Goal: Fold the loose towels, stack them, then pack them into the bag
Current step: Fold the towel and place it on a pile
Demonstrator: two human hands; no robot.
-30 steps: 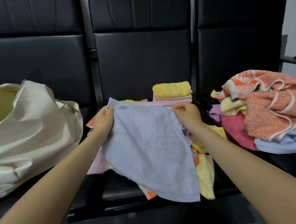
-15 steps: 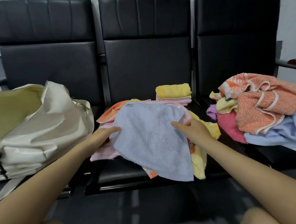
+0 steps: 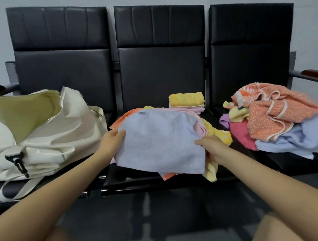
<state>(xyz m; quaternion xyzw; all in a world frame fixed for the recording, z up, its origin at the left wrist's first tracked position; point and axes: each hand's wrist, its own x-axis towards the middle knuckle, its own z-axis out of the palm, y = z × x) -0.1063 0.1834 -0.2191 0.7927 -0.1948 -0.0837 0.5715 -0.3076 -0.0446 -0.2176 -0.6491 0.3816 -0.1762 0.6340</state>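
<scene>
The light blue towel [image 3: 159, 141] lies spread over the loose pile on the middle seat [image 3: 139, 180], likely laid flat there so it can be folded. The left hand [image 3: 111, 142] pinches its left edge, thumb on top, a closed grip on the cloth. The right hand [image 3: 212, 146] holds the near right edge, fingers tucked under. The folded stack [image 3: 186, 101] waits just behind, the open bag [image 3: 48, 139] on the left seat, and more unfolded towels [image 3: 278, 117] on the right.
</scene>
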